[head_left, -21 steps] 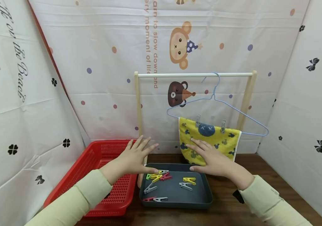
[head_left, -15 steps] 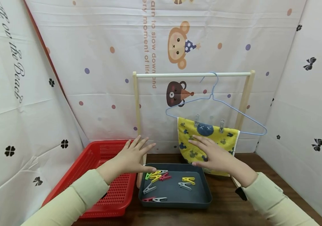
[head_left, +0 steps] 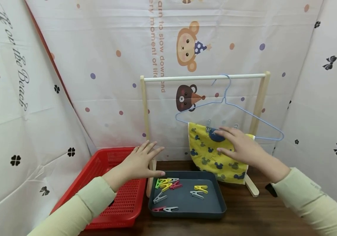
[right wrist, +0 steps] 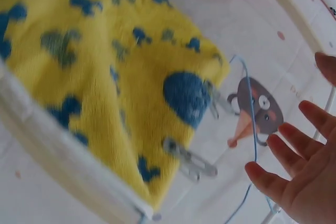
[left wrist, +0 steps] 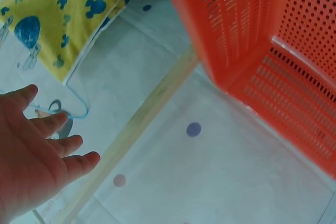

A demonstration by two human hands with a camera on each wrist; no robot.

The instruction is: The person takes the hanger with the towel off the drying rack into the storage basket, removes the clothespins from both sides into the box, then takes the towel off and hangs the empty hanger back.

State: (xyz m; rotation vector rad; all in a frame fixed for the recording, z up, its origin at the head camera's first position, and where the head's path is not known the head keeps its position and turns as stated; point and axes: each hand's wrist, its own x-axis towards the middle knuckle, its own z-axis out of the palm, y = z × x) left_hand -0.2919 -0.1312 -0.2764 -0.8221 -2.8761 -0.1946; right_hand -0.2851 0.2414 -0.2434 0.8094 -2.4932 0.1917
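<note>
A yellow towel (head_left: pixel 212 157) with blue mouse-head prints hangs from a blue wire hanger (head_left: pixel 245 113), held at its top edge by two grey clothespins (right wrist: pixel 189 161). The hanger hooks over the white bar of a wooden rack (head_left: pixel 186 78). My right hand (head_left: pixel 242 146), fingers spread, is held up in front of the towel's upper right part and hides one clothespin's lower end. My left hand (head_left: pixel 136 164) hovers with spread fingers over the gap between the red basket (head_left: pixel 127 209) and the grey tray (head_left: pixel 192 214). Neither hand holds anything.
Several loose clothespins, among them a yellow one (head_left: pixel 200 188) and a grey one (head_left: pixel 170 209), lie in the grey tray. The rack's wooden foot (head_left: pixel 251 186) sticks forward on the brown table (head_left: pixel 245 213). Printed white cloth walls (head_left: pixel 112 82) stand behind and at both sides.
My right hand has moved up and to the right, from the towel's lower part to its upper right. The left hand stays nearly in place, fingers spread.
</note>
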